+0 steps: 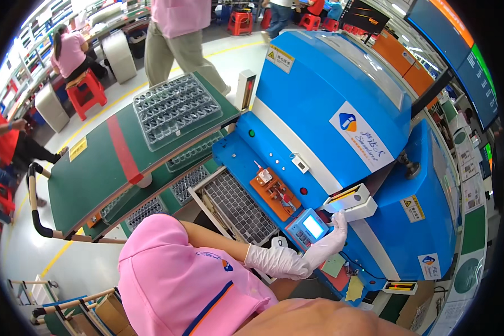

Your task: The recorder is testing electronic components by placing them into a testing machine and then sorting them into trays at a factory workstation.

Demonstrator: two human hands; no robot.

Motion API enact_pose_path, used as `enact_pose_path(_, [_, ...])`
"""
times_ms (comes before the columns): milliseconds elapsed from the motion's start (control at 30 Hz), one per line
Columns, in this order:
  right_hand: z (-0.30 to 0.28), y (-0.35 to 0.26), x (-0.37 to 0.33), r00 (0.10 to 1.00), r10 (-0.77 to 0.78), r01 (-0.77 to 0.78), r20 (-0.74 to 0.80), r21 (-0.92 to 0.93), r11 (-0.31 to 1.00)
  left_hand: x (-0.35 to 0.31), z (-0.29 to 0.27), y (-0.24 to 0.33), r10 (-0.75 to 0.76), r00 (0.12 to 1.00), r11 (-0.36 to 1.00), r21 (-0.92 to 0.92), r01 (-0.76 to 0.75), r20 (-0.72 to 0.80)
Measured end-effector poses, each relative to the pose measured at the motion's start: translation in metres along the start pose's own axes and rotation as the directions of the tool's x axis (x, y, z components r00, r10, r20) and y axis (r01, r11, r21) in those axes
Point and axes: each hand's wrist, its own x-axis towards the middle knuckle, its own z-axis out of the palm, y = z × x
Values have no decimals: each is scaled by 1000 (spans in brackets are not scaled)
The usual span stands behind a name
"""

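Both my hands wear white gloves. My left hand (281, 264) is closed at the right wrist, its fingers apparently curled on the cuff of the right glove; the fingertips are partly hidden. My right hand (331, 238) points upward, fingers stretched out, beside a white rectangular sensor housing (359, 209); whether they touch, I cannot tell. Just left of that hand sits a small blue control box (307, 228) with a lit screen. An orange fixture (275, 193) with metal parts lies beyond the box. A white computer mouse (279, 242) shows behind my left hand.
A large blue machine (319, 84) rises ahead. A keyboard (238, 204) lies in a drawer on the left. A clear tray of small dark parts (176, 109) rests on a green-topped rack (89, 168). Paper notes (334, 265) lie near my right wrist. A person in pink (180, 33) stands beyond the rack.
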Motion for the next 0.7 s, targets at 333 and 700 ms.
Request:
enact_pose_path(333, [-1, 4, -17, 956, -150, -131, 251, 826, 548, 0, -31, -1, 34, 993, 998, 42, -39, 109])
enact_pose_path(700, [-118, -9, 127, 906, -415, 387, -79, -242, 890, 5, -263, 138, 776, 105, -25, -196, -980, -622])
